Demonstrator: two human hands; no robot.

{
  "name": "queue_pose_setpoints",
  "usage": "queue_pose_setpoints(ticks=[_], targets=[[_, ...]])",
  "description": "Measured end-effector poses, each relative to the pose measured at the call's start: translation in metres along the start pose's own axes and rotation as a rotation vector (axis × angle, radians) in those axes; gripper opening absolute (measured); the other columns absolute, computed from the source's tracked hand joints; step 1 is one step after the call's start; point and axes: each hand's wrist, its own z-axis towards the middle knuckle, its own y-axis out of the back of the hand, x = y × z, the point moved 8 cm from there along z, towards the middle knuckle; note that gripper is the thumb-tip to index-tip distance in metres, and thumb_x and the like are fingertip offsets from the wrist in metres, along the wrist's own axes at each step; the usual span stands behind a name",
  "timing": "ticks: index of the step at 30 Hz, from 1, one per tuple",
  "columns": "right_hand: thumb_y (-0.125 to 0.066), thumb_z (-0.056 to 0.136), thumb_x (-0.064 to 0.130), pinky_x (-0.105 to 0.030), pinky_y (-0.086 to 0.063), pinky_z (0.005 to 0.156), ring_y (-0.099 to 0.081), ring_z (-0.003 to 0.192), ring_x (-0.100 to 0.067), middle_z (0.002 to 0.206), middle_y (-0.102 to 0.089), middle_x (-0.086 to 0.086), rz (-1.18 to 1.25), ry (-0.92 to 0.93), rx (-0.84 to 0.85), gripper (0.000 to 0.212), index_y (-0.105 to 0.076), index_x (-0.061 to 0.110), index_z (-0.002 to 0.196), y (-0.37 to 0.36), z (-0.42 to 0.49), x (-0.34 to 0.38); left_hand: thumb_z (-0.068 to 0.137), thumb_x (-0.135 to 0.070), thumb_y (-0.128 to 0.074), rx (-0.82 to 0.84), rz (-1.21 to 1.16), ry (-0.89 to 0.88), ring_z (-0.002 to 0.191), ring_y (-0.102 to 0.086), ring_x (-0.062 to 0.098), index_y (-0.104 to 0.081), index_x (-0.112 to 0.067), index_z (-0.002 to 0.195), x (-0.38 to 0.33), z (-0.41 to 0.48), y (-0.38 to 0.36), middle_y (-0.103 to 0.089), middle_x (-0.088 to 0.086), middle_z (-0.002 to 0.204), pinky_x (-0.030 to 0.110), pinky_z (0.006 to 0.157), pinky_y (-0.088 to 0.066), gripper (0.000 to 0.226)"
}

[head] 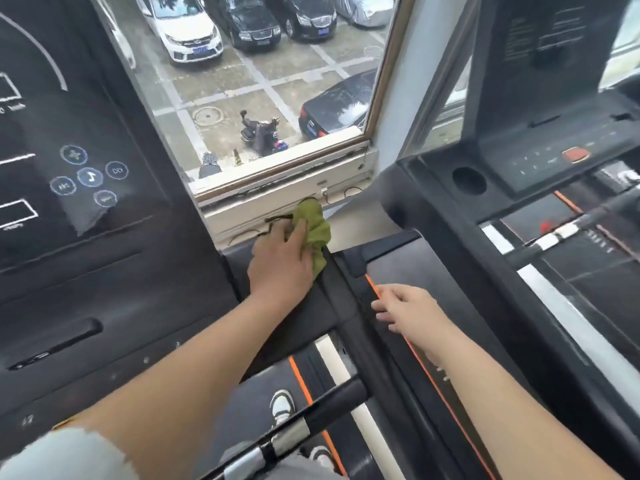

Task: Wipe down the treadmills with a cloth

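Observation:
My left hand (282,263) grips a crumpled green cloth (311,226) and presses it on the black front cover (239,268) of the near treadmill, just right of its big console (79,174). My right hand (408,310) rests with relaxed fingers on the black side rail (370,299) of the neighbouring treadmill, beside its orange stripe. It holds nothing. My forearms reach in from the bottom of the view.
A second treadmill console (554,150) with an orange button stands at the right. A window (263,81) ahead looks down on parked cars. A handlebar (311,417) crosses low in front of me, with my shoe on the belt below.

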Motion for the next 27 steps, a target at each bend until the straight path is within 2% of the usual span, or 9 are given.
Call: queue_pose_setpoints(ticks=[3,5,9,11,13,17,20,24,27], targets=[[-0.043,0.107,0.046,-0.037,-0.058,0.092,-0.073,0.106,-0.025,0.111,-0.076,-0.002,0.126,-0.119,0.024,0.031,-0.063,0.034,0.128,0.007,-0.017,-0.020,0.105,-0.042,-0.037,0.092,0.030,-0.133,0.132,-0.038,0.034,-0.042,-0.044,0.147,-0.031,0.004,-0.014,-0.036,-0.016,0.158,0.045,0.090,-0.049,0.043],[-0.043,0.104,0.055,-0.041,-0.058,0.096,-0.074,0.105,-0.022,0.110,-0.077,0.000,0.156,-0.193,0.034,0.036,-0.066,0.033,0.121,0.009,-0.027,-0.041,0.104,-0.041,-0.041,0.130,0.083,-0.278,0.124,-0.043,0.032,-0.050,-0.043,0.142,-0.051,-0.017,-0.027,-0.044,-0.019,0.153,0.044,0.086,-0.052,0.039],[-0.058,0.100,0.033,-0.044,-0.056,0.099,-0.073,0.103,-0.019,0.107,-0.076,-0.003,0.018,-0.193,0.016,0.020,-0.074,0.023,0.108,0.016,-0.047,-0.062,0.099,-0.044,-0.040,0.235,0.043,-0.679,0.106,-0.054,0.025,-0.054,-0.045,0.140,-0.064,-0.072,-0.045,-0.052,-0.026,0.146,0.037,0.071,-0.055,0.044],[-0.062,0.098,0.024,-0.039,-0.059,0.093,-0.072,0.094,-0.012,0.104,-0.076,-0.001,-0.041,-0.184,0.026,0.015,-0.076,0.023,0.103,0.017,-0.054,-0.071,0.096,-0.044,-0.040,0.306,0.000,-0.847,0.111,-0.057,0.021,-0.054,-0.048,0.141,-0.059,-0.075,-0.041,-0.052,-0.029,0.145,0.036,0.069,-0.057,0.047],[-0.063,0.097,0.020,-0.035,-0.059,0.090,-0.072,0.093,-0.007,0.103,-0.077,0.001,-0.014,-0.190,0.023,0.016,-0.076,0.024,0.105,0.018,-0.061,-0.078,0.097,-0.049,-0.037,0.296,0.015,-0.856,0.124,-0.054,0.016,-0.056,-0.049,0.140,-0.051,-0.052,-0.032,-0.053,-0.031,0.144,0.038,0.077,-0.059,0.047],[-0.062,0.099,0.017,-0.036,-0.060,0.094,-0.073,0.102,-0.012,0.107,-0.078,0.005,0.057,-0.220,-0.054,0.019,-0.074,0.025,0.110,0.024,-0.077,-0.092,0.100,-0.051,-0.043,0.163,-0.021,-0.498,0.135,-0.046,0.019,-0.062,-0.043,0.135,-0.042,-0.007,-0.019,-0.058,-0.025,0.140,0.042,0.094,-0.053,0.041],[-0.059,0.100,0.026,-0.039,-0.058,0.090,-0.068,0.087,-0.011,0.094,-0.076,-0.001,-0.015,-0.237,-0.073,0.019,-0.077,0.021,0.100,0.022,-0.090,-0.109,0.101,-0.044,-0.047,0.121,-0.026,-0.385,0.125,-0.049,0.026,-0.066,-0.037,0.127,-0.055,-0.030,-0.029,-0.060,-0.021,0.138,0.040,0.084,-0.051,0.033],[-0.055,0.103,0.031,-0.035,-0.060,0.092,-0.073,0.093,-0.007,0.096,-0.079,0.005,0.146,-0.226,-0.178,0.024,-0.078,0.021,0.102,0.030,-0.108,-0.124,0.098,-0.047,-0.042,0.208,-0.013,-0.672,0.104,-0.054,0.022,-0.064,-0.040,0.126,-0.075,-0.107,-0.050,-0.057,-0.027,0.139,0.034,0.071,-0.052,0.036],[-0.055,0.105,0.031,-0.040,-0.060,0.094,-0.074,0.095,-0.009,0.096,-0.079,0.008,0.186,-0.202,-0.251,0.022,-0.076,0.023,0.108,0.045,-0.122,-0.132,0.096,-0.053,-0.034,0.277,0.005,-0.797,0.106,-0.058,0.018,-0.060,-0.043,0.131,-0.077,-0.116,-0.051,-0.055,-0.028,0.141,0.035,0.073,-0.056,0.044]])
